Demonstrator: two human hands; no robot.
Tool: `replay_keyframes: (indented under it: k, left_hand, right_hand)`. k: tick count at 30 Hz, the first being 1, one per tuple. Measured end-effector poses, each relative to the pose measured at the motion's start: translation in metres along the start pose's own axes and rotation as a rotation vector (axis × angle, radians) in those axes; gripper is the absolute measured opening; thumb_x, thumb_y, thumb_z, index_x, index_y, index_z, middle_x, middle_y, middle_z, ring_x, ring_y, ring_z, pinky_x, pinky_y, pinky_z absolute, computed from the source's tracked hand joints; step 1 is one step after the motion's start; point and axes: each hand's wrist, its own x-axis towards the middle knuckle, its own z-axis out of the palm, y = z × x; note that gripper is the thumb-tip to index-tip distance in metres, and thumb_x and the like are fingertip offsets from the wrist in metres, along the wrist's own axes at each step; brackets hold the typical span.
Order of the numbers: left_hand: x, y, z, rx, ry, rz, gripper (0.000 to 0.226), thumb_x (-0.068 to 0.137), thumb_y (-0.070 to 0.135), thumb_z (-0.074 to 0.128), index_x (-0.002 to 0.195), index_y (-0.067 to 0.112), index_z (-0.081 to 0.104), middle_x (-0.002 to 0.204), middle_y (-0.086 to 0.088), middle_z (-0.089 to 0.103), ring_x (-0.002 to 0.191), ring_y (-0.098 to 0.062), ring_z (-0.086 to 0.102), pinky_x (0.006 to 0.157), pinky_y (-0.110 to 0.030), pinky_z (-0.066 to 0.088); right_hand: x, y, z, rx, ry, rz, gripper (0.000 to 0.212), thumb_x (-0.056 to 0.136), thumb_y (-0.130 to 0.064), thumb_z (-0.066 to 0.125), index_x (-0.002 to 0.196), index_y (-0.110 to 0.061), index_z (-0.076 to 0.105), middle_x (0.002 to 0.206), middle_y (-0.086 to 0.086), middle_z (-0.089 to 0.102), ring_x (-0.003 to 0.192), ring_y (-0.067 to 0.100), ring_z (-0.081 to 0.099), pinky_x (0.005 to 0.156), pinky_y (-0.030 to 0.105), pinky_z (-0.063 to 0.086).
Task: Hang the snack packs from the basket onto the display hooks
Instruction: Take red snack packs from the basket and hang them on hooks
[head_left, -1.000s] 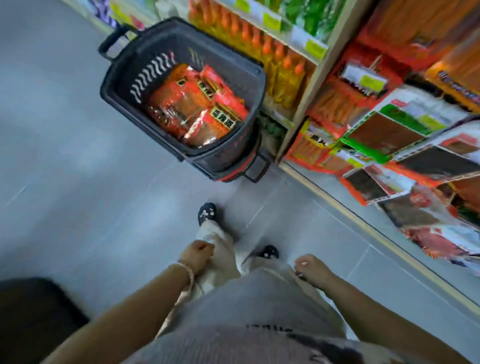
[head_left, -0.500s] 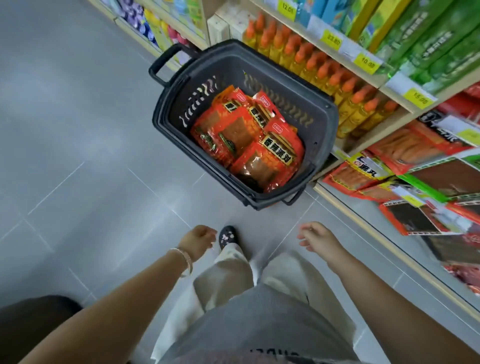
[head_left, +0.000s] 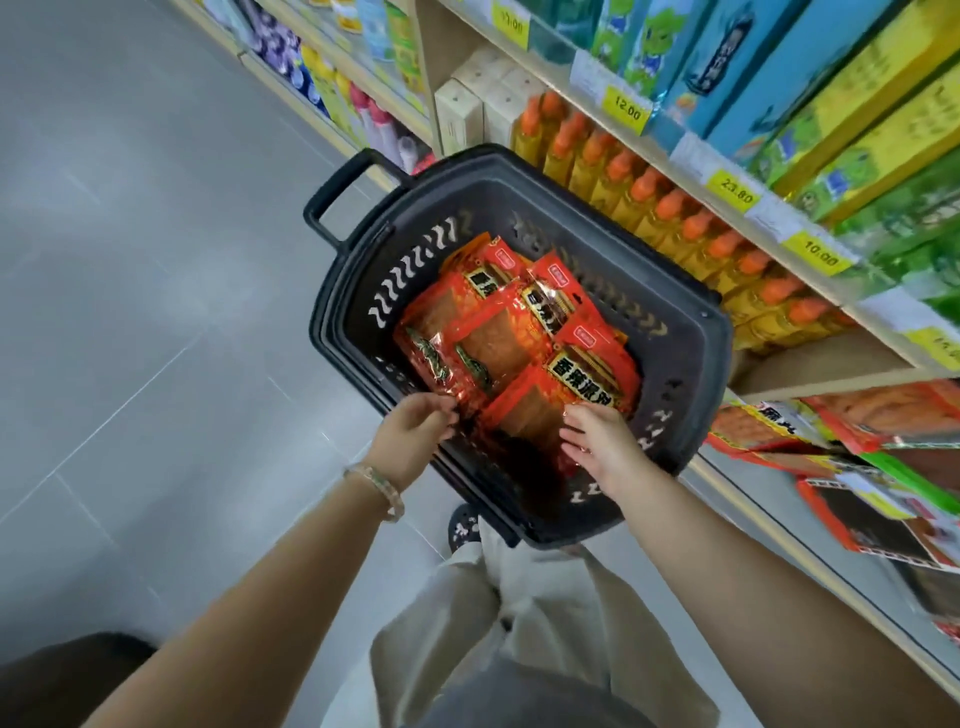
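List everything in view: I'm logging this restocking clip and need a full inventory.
basket: one, black, on the floor beside the shelves
snack packs: several, red-orange, piled in the basket
bottles: a row, yellow with orange caps, shelf behind the basket
price tags: several, yellow, on shelf edges
boxes: several, green, blue, yellow, upper shelf
hanging packs: several, red, orange, green, display at lower right
floor: grey tiles, left
bracelet: one, pale, left wrist
left hand: at the packs' near-left edge, grip unclear
right hand: fingers straight, resting on the snack packs
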Motion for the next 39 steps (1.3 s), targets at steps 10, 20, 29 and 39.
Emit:
replay_keyframes:
  k: [10, 20, 29, 39]
  left_hand:
    - [0.102, 0.009, 0.034, 0.097, -0.074, -0.077, 0.015, 0.095, 0.017, 0.049, 0.105, 0.018, 0.06, 0.1, 0.001, 0.065, 0.09, -0.014, 0.061, 0.077, -0.022, 0.045]
    - [0.12, -0.001, 0.018, 0.141, -0.147, -0.112, 0.016, 0.096, 0.013, 0.047, 0.105, 0.018, 0.059, 0.101, 0.003, 0.066, 0.087, -0.005, 0.063, 0.067, -0.008, 0.048]
    - [0.133, 0.023, 0.006, 0.254, -0.181, -0.068, 0.043, 0.086, 0.036, 0.063, 0.124, 0.02, 0.051, 0.115, 0.002, 0.063, 0.102, -0.013, 0.06, 0.083, -0.025, 0.045]
    - [0.168, 0.036, -0.011, 0.275, -0.136, -0.056, 0.035, 0.084, 0.043, 0.064, 0.11, 0.02, 0.06, 0.097, 0.005, 0.067, 0.09, -0.015, 0.066, 0.083, -0.034, 0.054]
  right_hand:
    - [0.107, 0.012, 0.006, 0.132, 0.234, 0.386, 0.068, 0.085, -0.042, 0.066, 0.142, -0.016, 0.039, 0.146, 0.008, 0.041, 0.134, 0.027, 0.039, 0.109, 0.046, 0.035]
    - [0.134, 0.05, 0.025, 0.301, 0.604, 0.161, 0.074, 0.069, -0.02, 0.084, 0.132, -0.012, 0.046, 0.133, 0.009, 0.055, 0.12, 0.027, 0.054, 0.084, 0.028, 0.05]
    - [0.066, 0.01, 0.04, -0.042, 0.277, -0.218, 0.052, 0.066, -0.045, 0.081, 0.109, -0.032, 0.053, 0.109, -0.013, 0.064, 0.102, 0.008, 0.061, 0.09, 0.031, 0.048]
    - [0.07, -0.019, 0.05, 0.169, 0.106, -0.124, 0.088, 0.066, -0.077, 0.059, 0.139, -0.031, 0.039, 0.14, -0.006, 0.048, 0.126, 0.016, 0.047, 0.104, 0.04, 0.038]
